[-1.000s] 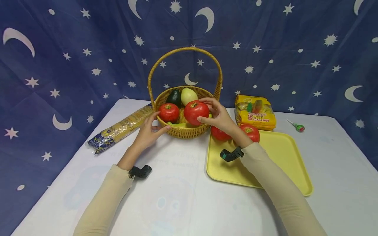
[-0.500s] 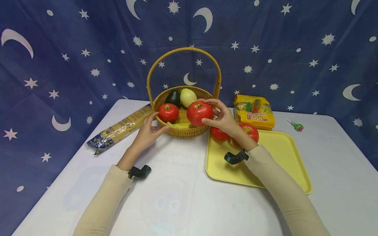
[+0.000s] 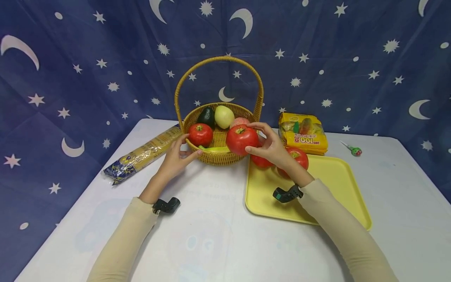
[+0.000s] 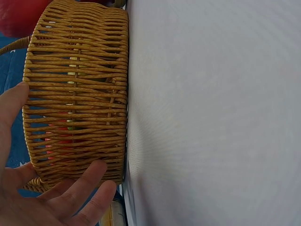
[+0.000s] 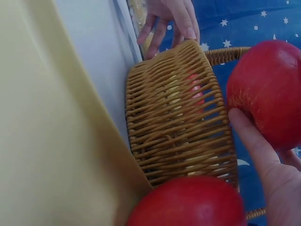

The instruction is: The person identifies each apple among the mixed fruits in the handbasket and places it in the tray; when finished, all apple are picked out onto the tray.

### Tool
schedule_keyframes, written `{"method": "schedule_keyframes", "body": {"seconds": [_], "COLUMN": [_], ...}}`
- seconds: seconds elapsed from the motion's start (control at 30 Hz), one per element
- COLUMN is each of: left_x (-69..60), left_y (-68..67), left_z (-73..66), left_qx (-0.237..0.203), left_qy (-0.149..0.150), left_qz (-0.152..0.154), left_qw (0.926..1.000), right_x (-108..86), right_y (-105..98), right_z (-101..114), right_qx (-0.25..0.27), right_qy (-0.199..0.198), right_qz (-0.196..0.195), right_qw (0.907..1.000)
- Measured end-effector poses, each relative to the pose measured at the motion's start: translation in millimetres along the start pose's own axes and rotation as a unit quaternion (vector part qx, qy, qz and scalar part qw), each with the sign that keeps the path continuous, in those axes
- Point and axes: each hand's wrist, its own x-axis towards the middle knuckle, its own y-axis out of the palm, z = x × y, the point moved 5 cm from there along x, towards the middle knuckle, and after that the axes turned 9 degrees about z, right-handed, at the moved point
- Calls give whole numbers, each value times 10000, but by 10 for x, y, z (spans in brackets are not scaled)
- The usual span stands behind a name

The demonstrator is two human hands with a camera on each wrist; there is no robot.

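Tomato (image 3: 242, 140) is gripped in our right hand (image 3: 274, 149) near the wicker basket (image 3: 220, 159), which our left hand (image 3: 175, 159) touches, spread wide.

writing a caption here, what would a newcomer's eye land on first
Probably the red fruit in the right hand, held up near the right side of the wicker basket. Then perhaps the basket's arched handle, against the dark blue moon-and-star backdrop.
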Motion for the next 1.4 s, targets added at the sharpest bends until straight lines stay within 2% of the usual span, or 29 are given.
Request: {"method": "schedule_keyframes", "body": {"seconds": [0.57,0.77,0.93,1.4], "left_x": [-2,15,9,-9], "left_y": [-15,-12,-10,-4], "left_z": [-26,-8,2,-18], "left_qx": [40,21,43,53], "left_qy": [14,81,92,87], "left_qz": [5,20,9,25], "left_qw": [10000,10000,9999,9999], "right_x": [-176,-259,-306,-444], "right_y": [-102,-115,-114,-198], "right_z": [62,93,121,111], "right_qx": [271,265,301,219], "right_qy": [376,233,140,265], "right_qz": [120,1,67,3], "right_qw": [9989,9994,9994,9994]}}
